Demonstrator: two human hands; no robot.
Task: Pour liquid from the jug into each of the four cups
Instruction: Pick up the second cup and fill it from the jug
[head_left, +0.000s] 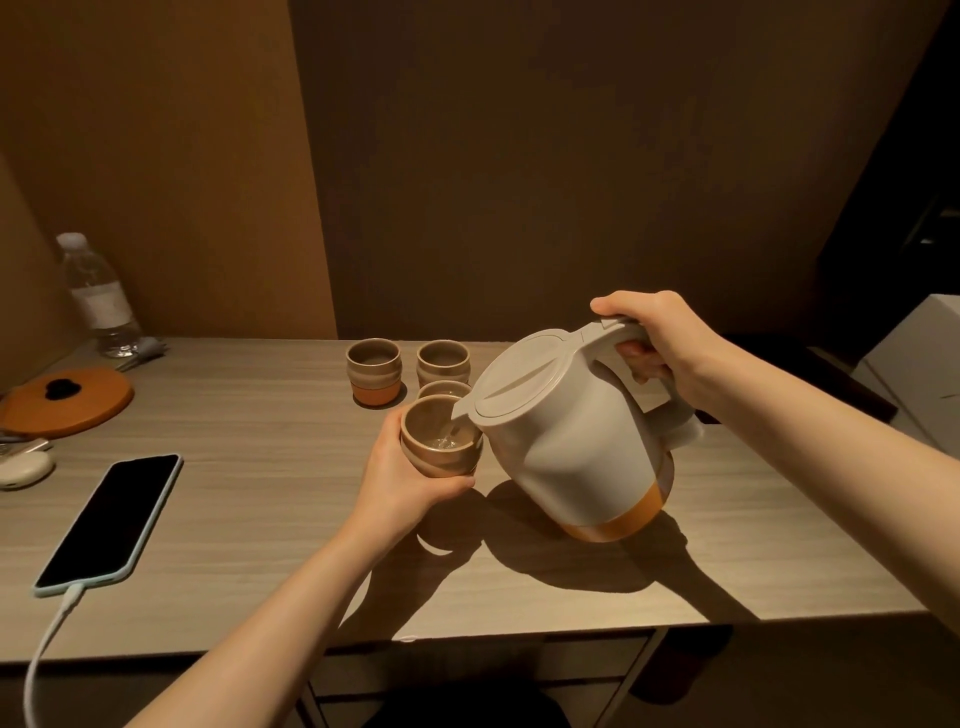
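My right hand (655, 340) grips the handle of a white jug (566, 436) with an orange base, tilted to the left above the table. A thin stream runs from its spout into a beige cup (441, 447) that my left hand (402, 480) holds lifted off the table. A little liquid shows at that cup's bottom. Just behind it a third cup (441, 388) is mostly hidden. Two more cups stand at the back: one (374, 370) on an orange base, another (444, 359) to its right.
A black phone (111, 519) with a white cable lies at the left of the wooden table (249, 415). An orange round lid (67, 400), a white case (23, 467) and a clear water bottle (98, 299) are at the far left. A white box (919, 358) stands right.
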